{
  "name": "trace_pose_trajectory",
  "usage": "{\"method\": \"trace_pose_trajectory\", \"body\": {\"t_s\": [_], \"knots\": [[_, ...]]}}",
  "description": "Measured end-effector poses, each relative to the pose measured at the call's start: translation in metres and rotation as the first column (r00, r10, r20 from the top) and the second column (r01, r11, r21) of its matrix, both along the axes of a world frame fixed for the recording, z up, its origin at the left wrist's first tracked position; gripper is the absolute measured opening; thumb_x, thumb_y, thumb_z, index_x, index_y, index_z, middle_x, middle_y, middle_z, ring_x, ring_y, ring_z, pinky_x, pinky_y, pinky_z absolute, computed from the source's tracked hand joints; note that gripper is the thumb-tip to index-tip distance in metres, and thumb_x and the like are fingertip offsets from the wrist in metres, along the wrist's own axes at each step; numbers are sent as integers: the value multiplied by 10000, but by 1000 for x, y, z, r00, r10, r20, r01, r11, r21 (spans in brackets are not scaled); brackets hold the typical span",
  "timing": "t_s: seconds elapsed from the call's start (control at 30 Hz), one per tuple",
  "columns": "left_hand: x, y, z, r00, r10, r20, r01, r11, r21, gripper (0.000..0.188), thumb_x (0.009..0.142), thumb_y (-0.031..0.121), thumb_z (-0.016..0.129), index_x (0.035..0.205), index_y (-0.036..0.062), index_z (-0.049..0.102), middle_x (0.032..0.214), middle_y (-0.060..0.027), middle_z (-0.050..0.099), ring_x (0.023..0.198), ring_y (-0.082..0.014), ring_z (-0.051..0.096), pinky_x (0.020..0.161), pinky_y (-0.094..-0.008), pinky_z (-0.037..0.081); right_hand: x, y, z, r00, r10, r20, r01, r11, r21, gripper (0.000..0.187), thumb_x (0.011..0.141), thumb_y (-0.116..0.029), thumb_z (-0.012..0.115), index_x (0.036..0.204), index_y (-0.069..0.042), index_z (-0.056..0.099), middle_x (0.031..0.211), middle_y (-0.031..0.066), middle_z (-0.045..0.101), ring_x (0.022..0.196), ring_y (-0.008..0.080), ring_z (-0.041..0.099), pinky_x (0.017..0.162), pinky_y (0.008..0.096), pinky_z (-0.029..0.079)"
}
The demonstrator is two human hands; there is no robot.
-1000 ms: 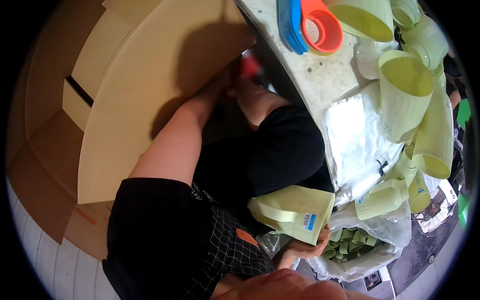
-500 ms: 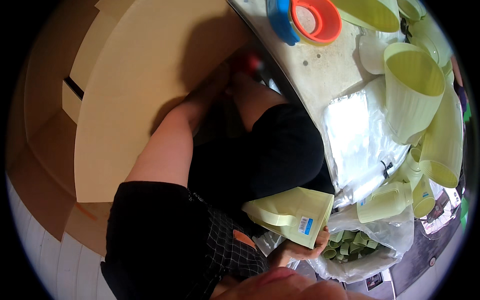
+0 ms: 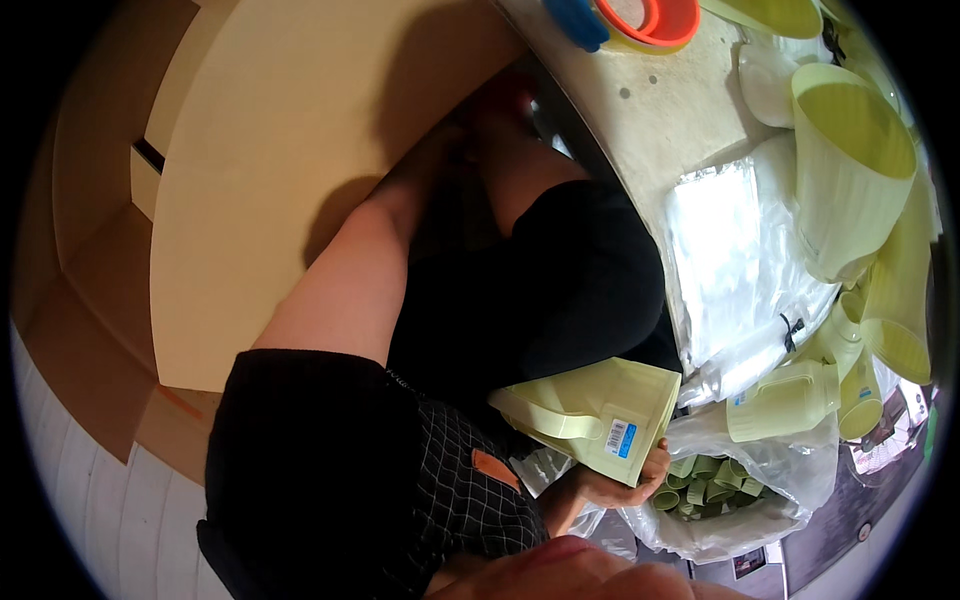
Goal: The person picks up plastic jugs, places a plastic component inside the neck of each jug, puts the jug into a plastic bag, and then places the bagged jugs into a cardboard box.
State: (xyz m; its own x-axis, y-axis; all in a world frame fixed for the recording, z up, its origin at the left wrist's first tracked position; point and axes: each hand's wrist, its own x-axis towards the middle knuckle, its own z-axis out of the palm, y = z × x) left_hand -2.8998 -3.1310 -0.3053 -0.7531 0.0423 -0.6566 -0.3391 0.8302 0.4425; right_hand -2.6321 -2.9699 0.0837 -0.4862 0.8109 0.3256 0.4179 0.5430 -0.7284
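A pale green plastic jug (image 3: 596, 408) with a loop handle and a blue-and-white label lies tilted across my lap. My right hand (image 3: 628, 486) grips its lower right edge, fingers curled round the plastic. Just right of that hand is a clear plastic bag (image 3: 803, 490) holding several small green ribbed pieces (image 3: 712, 484). My left hand does not show.
A table (image 3: 645, 120) on the right carries flat clear bags (image 3: 718, 265), large green jugs (image 3: 848, 190), a smaller green container (image 3: 785, 402), an orange ring-shaped roll (image 3: 668, 32) and a blue one (image 3: 578, 22). Large cardboard (image 3: 270, 190) stands at left, beside my bare legs (image 3: 345, 285).
The view has shifted slightly, so the table and its things appear a little farther right and higher. My right hand keeps its grip on the jug, which has hardly moved.
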Motion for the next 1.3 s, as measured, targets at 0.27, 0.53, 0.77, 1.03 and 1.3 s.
{"method": "trace_pose_trajectory", "body": {"t_s": [0.27,0.53,0.77,1.03,1.3], "knots": [[-9,17,15,999,-40,-17,40,999,17,474,832,318,643,1183,1,598,1194,-211,620,1100,-304,607,923,-408,478,6,-10,7,999,-31,-26,32,999,39,402,943,-379,289,653,-111,365,645,38,381,667,174,412,908,401,371],[-19,48,58,998,-41,-47,44,998,55,500,828,315,647,1207,-5,585,1216,-215,610,1119,-300,599,941,-400,473,5,-13,3,992,-27,-125,40,994,103,454,962,-378,303,603,-110,373,620,38,421,638,172,438,845,391,392],[-20,98,150,999,-13,-41,17,994,108,523,825,313,651,1229,-10,573,1234,-219,602,1135,-295,593,956,-394,469,19,-21,12,990,13,-142,20,973,228,447,983,-325,320,618,-70,368,640,66,410,642,197,420,807,391,410],[19,48,282,860,-216,-462,482,638,600,413,799,205,688,1162,22,618,1152,-168,637,1130,-278,596,954,-374,468,25,-35,27,945,283,-164,-252,950,186,465,933,-371,572,673,-18,419,699,78,397,722,221,396,673,349,314],[-45,-213,358,455,-256,-853,-15,955,-295,501,669,305,822,1031,7,647,983,-186,659,966,-355,624,845,-457,495,45,-57,32,922,314,-225,-240,922,303,508,882,-382,681,651,-25,403,673,71,399,685,222,389,662,332,315]]}}
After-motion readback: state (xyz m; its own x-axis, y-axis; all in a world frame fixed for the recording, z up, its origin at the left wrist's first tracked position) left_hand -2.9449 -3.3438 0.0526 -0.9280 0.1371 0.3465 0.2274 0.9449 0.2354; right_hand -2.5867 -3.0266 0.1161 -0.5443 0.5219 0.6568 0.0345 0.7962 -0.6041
